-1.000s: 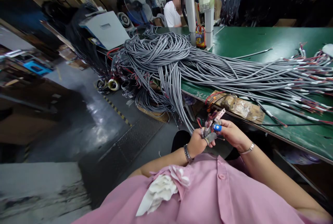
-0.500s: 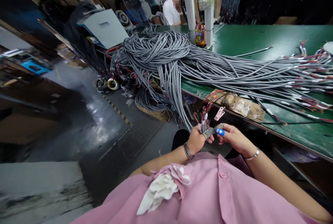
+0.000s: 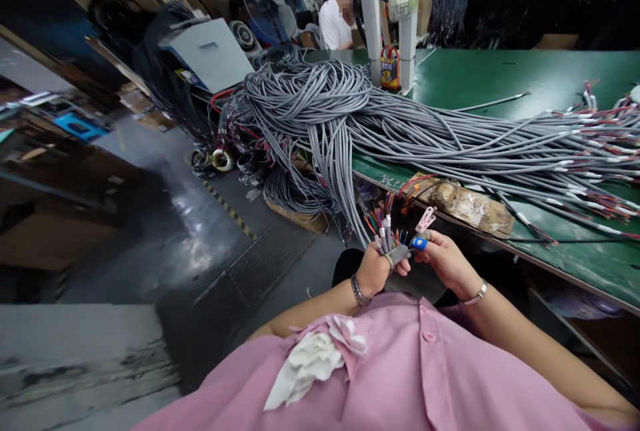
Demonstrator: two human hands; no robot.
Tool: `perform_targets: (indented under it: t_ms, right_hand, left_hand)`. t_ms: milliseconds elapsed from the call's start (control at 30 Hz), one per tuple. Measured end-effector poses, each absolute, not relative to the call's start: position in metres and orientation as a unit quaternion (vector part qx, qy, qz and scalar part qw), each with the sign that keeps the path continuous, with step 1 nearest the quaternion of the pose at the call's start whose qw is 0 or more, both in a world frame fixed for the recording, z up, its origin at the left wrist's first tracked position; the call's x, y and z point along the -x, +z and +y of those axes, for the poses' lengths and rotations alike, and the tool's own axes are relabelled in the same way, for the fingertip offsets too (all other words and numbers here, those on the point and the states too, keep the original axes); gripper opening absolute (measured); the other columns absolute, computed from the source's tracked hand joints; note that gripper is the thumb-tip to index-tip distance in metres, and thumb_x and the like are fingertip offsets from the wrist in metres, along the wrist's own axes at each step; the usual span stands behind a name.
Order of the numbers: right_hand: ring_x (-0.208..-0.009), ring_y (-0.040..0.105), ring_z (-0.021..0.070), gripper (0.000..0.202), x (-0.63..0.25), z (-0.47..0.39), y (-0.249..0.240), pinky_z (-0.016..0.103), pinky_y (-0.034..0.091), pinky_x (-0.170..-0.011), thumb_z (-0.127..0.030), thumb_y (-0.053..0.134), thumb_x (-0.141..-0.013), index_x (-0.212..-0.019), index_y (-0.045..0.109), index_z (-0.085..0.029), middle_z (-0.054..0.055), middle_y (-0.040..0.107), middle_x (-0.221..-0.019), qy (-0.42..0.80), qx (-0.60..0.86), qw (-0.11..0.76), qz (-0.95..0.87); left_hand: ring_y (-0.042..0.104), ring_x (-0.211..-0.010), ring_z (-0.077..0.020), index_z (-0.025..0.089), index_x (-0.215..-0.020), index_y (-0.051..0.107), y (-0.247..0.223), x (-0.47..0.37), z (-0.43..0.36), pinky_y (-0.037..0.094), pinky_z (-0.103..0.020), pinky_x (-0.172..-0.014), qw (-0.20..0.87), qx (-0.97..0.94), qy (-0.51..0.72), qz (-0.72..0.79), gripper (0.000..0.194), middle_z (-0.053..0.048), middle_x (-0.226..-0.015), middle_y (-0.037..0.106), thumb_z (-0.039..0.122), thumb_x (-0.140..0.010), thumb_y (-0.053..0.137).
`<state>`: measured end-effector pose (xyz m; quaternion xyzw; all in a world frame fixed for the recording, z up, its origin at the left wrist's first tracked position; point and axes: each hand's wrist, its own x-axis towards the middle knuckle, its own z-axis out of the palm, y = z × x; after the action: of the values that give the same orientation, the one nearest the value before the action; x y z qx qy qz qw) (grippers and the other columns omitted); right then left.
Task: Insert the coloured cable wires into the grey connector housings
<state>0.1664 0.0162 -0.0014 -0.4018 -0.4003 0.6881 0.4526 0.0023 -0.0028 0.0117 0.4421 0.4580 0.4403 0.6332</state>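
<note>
My left hand is closed around a small bundle of grey cables, their ends pointing up. Thin coloured wires in red, green, blue and orange fan out from those ends. A grey cover wraps my left thumb. My right hand is pinched just to the right of the bundle, apparently on thin wires by the left thumb; the fingertips partly hide them. It wears a blue cover on one digit. Just beyond the right fingers is a pink clothespin, close to the table edge.
A large heap of grey cables lies across the green table and hangs over its edge. A taped wooden board sits at the near edge. Across the table is a person in white. More cable coils rest low on the left.
My right hand has drawn slightly away from my left, and its fingers have turned. The wire ends in my left hand have shifted slightly left and spread. The camera view has moved a little.
</note>
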Motion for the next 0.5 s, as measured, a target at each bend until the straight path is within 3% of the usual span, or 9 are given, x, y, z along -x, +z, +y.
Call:
perform_targets:
  t_ms: [167,333,400,500]
  right_hand:
    - [-0.051,0.040,0.0090,0.020,-0.179,0.023,-0.012,0.030,0.045,-0.066,-0.031,0.071,-0.073,-0.067,0.056,-0.020,-0.005,0.049,-0.059,0.700,0.404,0.512,-0.290]
    - [-0.070,0.057,0.0160,0.042,-0.184,0.032,-0.009,0.032,0.049,-0.072,-0.061,0.056,-0.080,-0.082,0.064,-0.020,0.005,0.062,-0.080,0.743,0.385,0.469,-0.283]
    - [-0.066,0.055,0.0144,0.043,-0.180,0.034,-0.004,0.029,0.048,-0.063,-0.062,0.055,-0.080,-0.086,0.064,-0.020,0.004,0.062,-0.081,0.750,0.370,0.451,-0.313]
    - [-0.047,0.038,0.0086,0.034,-0.174,0.034,0.002,0.025,0.036,-0.046,-0.055,0.061,-0.081,-0.081,0.063,-0.021,-0.001,0.054,-0.066,0.676,0.401,0.498,-0.366]
  left_hand:
    - [0.056,-0.043,-0.0121,0.009,-0.068,0.065,0.014,-0.002,-0.004,0.045,-0.023,-0.043,0.638,-0.411,0.471,0.449,0.039,-0.006,-0.055,0.064,0.048,-0.073,0.068]
    - [0.055,-0.042,-0.0111,0.010,-0.066,0.064,0.025,-0.006,-0.004,0.044,-0.022,-0.043,0.650,-0.401,0.476,0.436,0.035,-0.004,-0.053,0.062,0.044,-0.071,0.070]
    - [0.055,-0.042,-0.0112,0.010,-0.066,0.063,0.028,-0.009,-0.002,0.045,-0.023,-0.043,0.660,-0.391,0.476,0.429,0.035,-0.004,-0.053,0.062,0.044,-0.071,0.070]
    - [0.055,-0.042,-0.0119,0.010,-0.067,0.063,0.031,-0.015,0.002,0.046,-0.024,-0.044,0.668,-0.387,0.474,0.424,0.034,-0.004,-0.053,0.062,0.043,-0.071,0.070]
